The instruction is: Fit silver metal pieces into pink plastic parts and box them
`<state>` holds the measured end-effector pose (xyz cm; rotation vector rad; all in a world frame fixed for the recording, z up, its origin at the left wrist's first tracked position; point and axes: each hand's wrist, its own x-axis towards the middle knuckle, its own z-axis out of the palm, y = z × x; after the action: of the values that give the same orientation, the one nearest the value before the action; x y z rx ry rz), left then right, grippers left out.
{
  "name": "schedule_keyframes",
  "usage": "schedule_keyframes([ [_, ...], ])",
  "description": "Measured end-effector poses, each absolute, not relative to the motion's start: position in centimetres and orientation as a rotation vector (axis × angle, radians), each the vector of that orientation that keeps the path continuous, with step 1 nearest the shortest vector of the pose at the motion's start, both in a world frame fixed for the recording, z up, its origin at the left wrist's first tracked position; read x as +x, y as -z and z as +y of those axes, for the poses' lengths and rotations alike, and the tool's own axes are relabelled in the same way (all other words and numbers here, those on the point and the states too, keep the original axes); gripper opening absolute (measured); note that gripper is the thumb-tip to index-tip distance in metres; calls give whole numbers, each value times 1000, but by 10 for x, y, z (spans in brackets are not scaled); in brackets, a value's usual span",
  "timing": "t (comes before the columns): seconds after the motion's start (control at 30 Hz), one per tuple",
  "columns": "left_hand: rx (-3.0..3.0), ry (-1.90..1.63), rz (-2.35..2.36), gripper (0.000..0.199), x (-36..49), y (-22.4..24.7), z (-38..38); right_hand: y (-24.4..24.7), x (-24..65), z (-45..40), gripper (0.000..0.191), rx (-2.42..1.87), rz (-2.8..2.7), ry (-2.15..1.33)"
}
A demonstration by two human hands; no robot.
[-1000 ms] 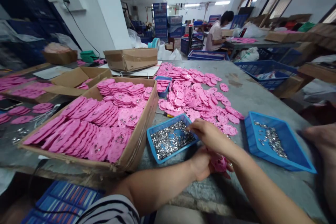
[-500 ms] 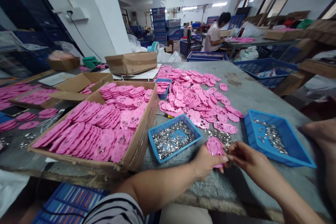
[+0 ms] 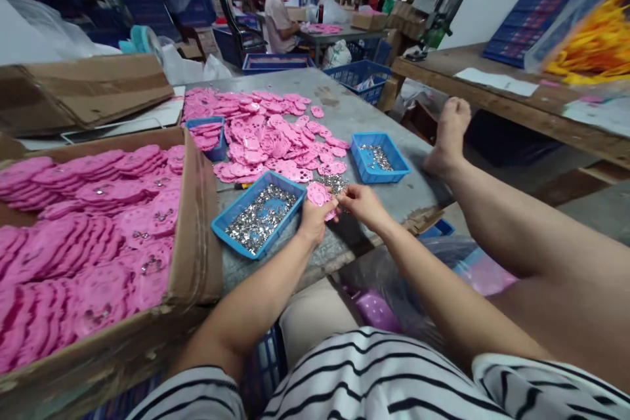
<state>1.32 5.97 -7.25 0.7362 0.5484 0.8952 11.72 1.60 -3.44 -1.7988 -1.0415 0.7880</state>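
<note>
In the head view, the only one I have, I record the left hand [image 3: 314, 222] partly closed around a pink disc [image 3: 319, 194], its thumb lying across the lower part of the piece. The grasp is on the near side, and the disc's patterned face shows above the fingers. The disc is over the near part of the grey table [image 3: 347, 88], between two blue trays.

I find the right hand [image 3: 365, 205] just beside the disc's right edge, thumb and forefinger drawn together in a pinch. Whether a small part sits between those fingertips, I cannot tell.

Beyond both hands I note a loose heap of metal parts [image 3: 335, 182] on the table. The left blue tray [image 3: 280, 226] lies close to the left hand and holds many such parts; the right blue tray [image 3: 384, 177] holds fewer. A broad pile of pink discs [image 3: 270, 138] spreads behind the heap, with a small blue basket [image 3: 219, 152] of discs at its left. Far left I log an open cardboard box [image 3: 199, 230] packed with stacked discs, some carrying metal parts. A bare foot [image 3: 450, 131] is at the table's right side
</note>
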Motion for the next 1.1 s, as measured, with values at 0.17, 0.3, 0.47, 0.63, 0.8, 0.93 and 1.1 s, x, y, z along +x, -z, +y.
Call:
schedule_keyframes([
  [0.17, 673, -812, 437, 47, 19, 70, 65, 30, 126, 13, 21, -1711, -956, -892],
  [0.3, 572, -753, 462, 40, 21, 68, 66, 29, 126, 9, 20, -1748, -1076, -730],
  [0.47, 547, -747, 486, 46, 23, 67, 64, 37, 121, 7, 18, -1830, -1378, -406],
  [0.63, 533, -760, 481, 44, 28, 67, 60, 52, 121, 5, 20, -1841, -1205, -395],
  [0.8, 519, -735, 382, 40, 25, 66, 57, 67, 119, 2, 15, -1779, -1091, -337],
  [0.93, 491, -746, 362, 41, 22, 65, 57, 72, 118, 3, 17, -1803, -1079, -323],
  [1.1, 497, -747, 375, 42, 22, 66, 59, 73, 122, 3, 15, -1778, -1141, -268],
])
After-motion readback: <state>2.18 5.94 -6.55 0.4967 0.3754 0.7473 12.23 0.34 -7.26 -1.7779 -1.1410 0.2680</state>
